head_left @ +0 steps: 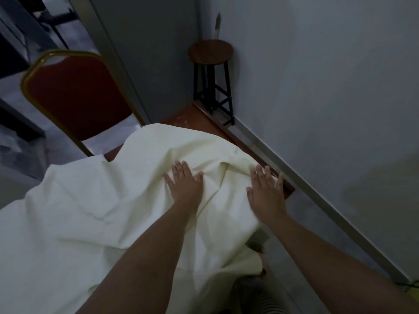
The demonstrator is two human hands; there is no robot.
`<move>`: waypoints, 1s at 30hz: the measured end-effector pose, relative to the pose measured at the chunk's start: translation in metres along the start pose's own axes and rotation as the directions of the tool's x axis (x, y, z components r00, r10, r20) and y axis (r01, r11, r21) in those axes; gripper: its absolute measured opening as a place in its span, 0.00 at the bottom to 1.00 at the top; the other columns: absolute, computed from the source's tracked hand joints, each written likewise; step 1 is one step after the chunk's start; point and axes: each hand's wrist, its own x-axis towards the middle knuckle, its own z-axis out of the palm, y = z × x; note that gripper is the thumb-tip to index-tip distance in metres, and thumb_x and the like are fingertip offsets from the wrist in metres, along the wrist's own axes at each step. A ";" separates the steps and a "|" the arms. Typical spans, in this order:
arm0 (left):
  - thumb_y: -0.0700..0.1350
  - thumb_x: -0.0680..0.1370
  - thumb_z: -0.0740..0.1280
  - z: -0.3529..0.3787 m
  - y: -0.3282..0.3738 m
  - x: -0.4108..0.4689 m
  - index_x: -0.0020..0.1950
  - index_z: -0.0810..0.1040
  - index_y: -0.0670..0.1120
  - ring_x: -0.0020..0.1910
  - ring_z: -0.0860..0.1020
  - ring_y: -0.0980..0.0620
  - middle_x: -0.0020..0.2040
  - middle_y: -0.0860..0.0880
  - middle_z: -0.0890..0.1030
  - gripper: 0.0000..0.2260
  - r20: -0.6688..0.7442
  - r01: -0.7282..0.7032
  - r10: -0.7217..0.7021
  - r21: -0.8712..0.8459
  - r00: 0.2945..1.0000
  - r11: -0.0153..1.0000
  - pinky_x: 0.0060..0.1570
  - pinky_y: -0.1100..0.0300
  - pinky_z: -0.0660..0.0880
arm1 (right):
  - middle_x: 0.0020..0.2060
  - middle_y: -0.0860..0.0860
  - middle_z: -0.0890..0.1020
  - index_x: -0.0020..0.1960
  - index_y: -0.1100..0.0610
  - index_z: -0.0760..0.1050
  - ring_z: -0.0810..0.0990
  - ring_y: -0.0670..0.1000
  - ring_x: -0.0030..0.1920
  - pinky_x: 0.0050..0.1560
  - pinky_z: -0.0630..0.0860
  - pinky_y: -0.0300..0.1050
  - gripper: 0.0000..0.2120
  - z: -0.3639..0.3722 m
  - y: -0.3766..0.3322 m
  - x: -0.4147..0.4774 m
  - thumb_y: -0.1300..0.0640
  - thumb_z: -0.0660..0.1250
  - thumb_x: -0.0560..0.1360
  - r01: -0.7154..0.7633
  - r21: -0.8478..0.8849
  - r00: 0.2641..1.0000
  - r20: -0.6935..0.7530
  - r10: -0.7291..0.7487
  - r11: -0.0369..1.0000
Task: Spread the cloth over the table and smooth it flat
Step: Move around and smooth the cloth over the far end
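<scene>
Hands press flat on rumpled cloth.

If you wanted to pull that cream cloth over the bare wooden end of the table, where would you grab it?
Probably its far edge, pinched from above on the stool side: the cloth stops short there, leaving table wood bare, and slack is bunched between the left hand and right hand, both flat.

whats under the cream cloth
A brown wooden table: bare wood shows past the wrinkled cream cloth at the far end and by the right hand. The rest of its top is covered and cannot be seen.
</scene>
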 end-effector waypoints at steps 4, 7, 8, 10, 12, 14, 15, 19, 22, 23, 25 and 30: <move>0.60 0.81 0.42 -0.008 0.012 0.033 0.78 0.41 0.43 0.78 0.39 0.48 0.79 0.44 0.41 0.31 0.013 -0.018 0.018 0.024 1.000 1.000 0.73 0.44 0.35 | 0.75 0.56 0.59 0.76 0.59 0.56 0.56 0.57 0.76 0.70 0.43 0.64 0.27 -0.009 0.011 0.037 0.49 0.48 0.80 0.044 -0.017 0.999 -0.008 -0.044 0.999; 0.60 0.81 0.42 -0.012 0.021 0.058 0.79 0.41 0.43 0.77 0.39 0.48 0.79 0.45 0.41 0.32 0.007 -0.064 0.064 0.020 0.998 0.998 0.74 0.46 0.36 | 0.76 0.55 0.56 0.77 0.58 0.52 0.54 0.57 0.76 0.72 0.44 0.62 0.27 -0.009 0.019 0.063 0.50 0.48 0.80 0.083 0.016 0.997 -0.007 -0.082 0.996; 0.61 0.81 0.42 -0.013 0.023 0.067 0.79 0.41 0.44 0.77 0.39 0.48 0.79 0.45 0.41 0.32 0.012 -0.072 0.072 0.007 0.997 0.997 0.74 0.47 0.35 | 0.77 0.55 0.55 0.77 0.58 0.50 0.53 0.57 0.76 0.73 0.44 0.61 0.27 -0.009 0.022 0.071 0.51 0.47 0.80 0.088 0.046 0.996 -0.005 -0.088 0.995; 0.60 0.81 0.41 -0.015 0.028 0.079 0.79 0.41 0.45 0.77 0.39 0.50 0.79 0.46 0.41 0.31 0.012 -0.085 0.086 -0.056 0.996 0.995 0.74 0.48 0.35 | 0.77 0.53 0.52 0.78 0.57 0.47 0.51 0.55 0.77 0.74 0.46 0.55 0.26 -0.009 0.028 0.085 0.53 0.46 0.82 0.100 0.147 0.994 0.019 -0.104 0.984; 0.58 0.82 0.40 -0.018 0.033 0.088 0.79 0.42 0.44 0.78 0.40 0.52 0.79 0.47 0.42 0.29 -0.051 -0.085 0.079 -0.134 0.996 0.987 0.75 0.49 0.37 | 0.77 0.53 0.56 0.78 0.57 0.50 0.57 0.53 0.75 0.72 0.57 0.50 0.25 -0.013 0.032 0.094 0.55 0.49 0.82 0.122 0.287 0.990 0.037 -0.139 0.950; 0.55 0.82 0.42 -0.023 0.038 0.096 0.79 0.42 0.43 0.78 0.41 0.50 0.79 0.45 0.43 0.28 -0.167 -0.025 -0.004 -0.173 0.986 0.985 0.75 0.50 0.38 | 0.74 0.53 0.63 0.77 0.57 0.54 0.65 0.54 0.72 0.66 0.66 0.49 0.24 -0.022 0.033 0.095 0.59 0.53 0.82 0.149 0.342 0.987 0.001 -0.158 0.928; 0.54 0.82 0.44 -0.025 0.040 0.100 0.79 0.42 0.42 0.78 0.41 0.48 0.79 0.44 0.43 0.28 -0.220 0.027 -0.066 -0.175 0.973 0.984 0.75 0.49 0.38 | 0.74 0.53 0.64 0.77 0.57 0.55 0.67 0.55 0.71 0.66 0.67 0.49 0.24 -0.027 0.033 0.096 0.60 0.53 0.81 0.160 0.344 0.986 -0.021 -0.162 0.925; 0.53 0.81 0.53 -0.029 0.043 0.111 0.78 0.41 0.40 0.77 0.40 0.44 0.79 0.41 0.41 0.33 -0.269 0.218 -0.245 -0.127 0.931 0.968 0.74 0.45 0.37 | 0.76 0.51 0.57 0.78 0.56 0.50 0.58 0.54 0.75 0.72 0.57 0.49 0.26 -0.049 0.036 0.119 0.62 0.49 0.81 0.155 0.283 0.988 -0.047 -0.148 0.946; 0.58 0.79 0.55 -0.029 0.035 0.114 0.78 0.40 0.41 0.77 0.39 0.43 0.78 0.41 0.40 0.37 -0.292 0.326 -0.343 -0.109 0.893 0.939 0.74 0.44 0.36 | 0.77 0.55 0.55 0.77 0.59 0.49 0.54 0.53 0.76 0.74 0.48 0.49 0.28 -0.053 0.045 0.147 0.67 0.48 0.78 0.079 0.206 0.997 -0.021 -0.076 0.975; 0.60 0.79 0.55 -0.029 0.032 0.114 0.78 0.40 0.41 0.77 0.40 0.43 0.78 0.41 0.40 0.38 -0.293 0.355 -0.375 -0.123 0.879 0.927 0.74 0.44 0.36 | 0.76 0.56 0.57 0.77 0.60 0.50 0.55 0.54 0.76 0.75 0.48 0.51 0.28 -0.052 0.050 0.155 0.67 0.49 0.78 0.033 0.190 0.999 -0.027 -0.028 0.981; 0.62 0.79 0.54 -0.027 0.026 0.112 0.78 0.41 0.41 0.77 0.40 0.43 0.79 0.41 0.41 0.39 -0.271 0.395 -0.420 -0.144 0.866 0.907 0.73 0.44 0.36 | 0.75 0.57 0.59 0.76 0.62 0.51 0.57 0.57 0.75 0.74 0.50 0.54 0.27 -0.051 0.056 0.165 0.67 0.50 0.78 -0.049 0.145 0.998 -0.036 0.055 0.988; 0.56 0.83 0.48 -0.022 0.022 0.113 0.78 0.54 0.44 0.78 0.46 0.43 0.79 0.42 0.52 0.27 -0.190 0.358 -0.378 -0.129 0.906 0.925 0.74 0.43 0.39 | 0.76 0.59 0.54 0.77 0.62 0.49 0.50 0.60 0.76 0.75 0.46 0.57 0.27 -0.042 0.038 0.136 0.59 0.52 0.80 -0.017 0.216 0.996 -0.083 0.036 0.976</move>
